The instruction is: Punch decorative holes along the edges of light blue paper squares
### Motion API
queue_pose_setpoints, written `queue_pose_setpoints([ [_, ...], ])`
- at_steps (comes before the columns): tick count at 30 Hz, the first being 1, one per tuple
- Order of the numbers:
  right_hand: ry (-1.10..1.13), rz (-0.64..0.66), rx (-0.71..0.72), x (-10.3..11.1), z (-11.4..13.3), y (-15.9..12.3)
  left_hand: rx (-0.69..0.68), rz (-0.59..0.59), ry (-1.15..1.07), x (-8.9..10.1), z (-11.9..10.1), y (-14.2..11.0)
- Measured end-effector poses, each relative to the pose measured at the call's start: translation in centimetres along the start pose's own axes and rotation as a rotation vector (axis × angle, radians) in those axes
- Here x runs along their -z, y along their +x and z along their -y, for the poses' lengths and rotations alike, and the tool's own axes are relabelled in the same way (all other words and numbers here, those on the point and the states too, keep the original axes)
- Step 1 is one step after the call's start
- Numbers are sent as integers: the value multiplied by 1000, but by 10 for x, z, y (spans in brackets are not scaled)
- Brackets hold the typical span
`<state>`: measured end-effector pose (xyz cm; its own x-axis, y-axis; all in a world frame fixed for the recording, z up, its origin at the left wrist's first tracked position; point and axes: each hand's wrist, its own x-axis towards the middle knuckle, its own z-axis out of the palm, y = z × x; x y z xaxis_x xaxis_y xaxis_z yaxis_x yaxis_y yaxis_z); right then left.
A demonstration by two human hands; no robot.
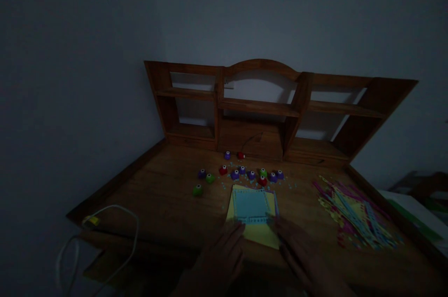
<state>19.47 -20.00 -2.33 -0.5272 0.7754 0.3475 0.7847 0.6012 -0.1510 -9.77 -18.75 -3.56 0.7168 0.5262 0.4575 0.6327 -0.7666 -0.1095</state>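
A light blue sheet (251, 203) with a punched, lace-like border lies on a larger yellow sheet (261, 234), and a sliver of purple paper shows at the right edge. A separate-looking blue punched strip (254, 220) runs along the blue sheet's lower edge. My left hand (222, 250) rests at the lower left of the papers, fingers stretched out near the strip's left end. On the right side, my right hand (296, 243) lies with fingers extended over the papers' edge. Neither hand visibly grips anything. Dim light blurs the fingertips.
Several small craft punches, such as a purple one (235, 174) and a green one (198, 190), stand behind the papers among tiny blue scraps. Cut paper strips (357, 213) are heaped at right. A wooden shelf (259, 108) backs the desk; a white cable (136, 229) loops at left.
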Motion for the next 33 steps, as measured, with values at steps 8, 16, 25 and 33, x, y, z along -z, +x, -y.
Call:
queue_pose_setpoints([
  [8,29,131,196,11,7,20,-63,137,-227,22,0,29],
  [16,42,240,202,13,9,27,-97,119,-304,19,6,32],
  [25,53,294,184,21,11,30,-85,139,-295,14,5,29],
  [33,44,238,149,15,1,16,33,167,-279,18,12,11],
])
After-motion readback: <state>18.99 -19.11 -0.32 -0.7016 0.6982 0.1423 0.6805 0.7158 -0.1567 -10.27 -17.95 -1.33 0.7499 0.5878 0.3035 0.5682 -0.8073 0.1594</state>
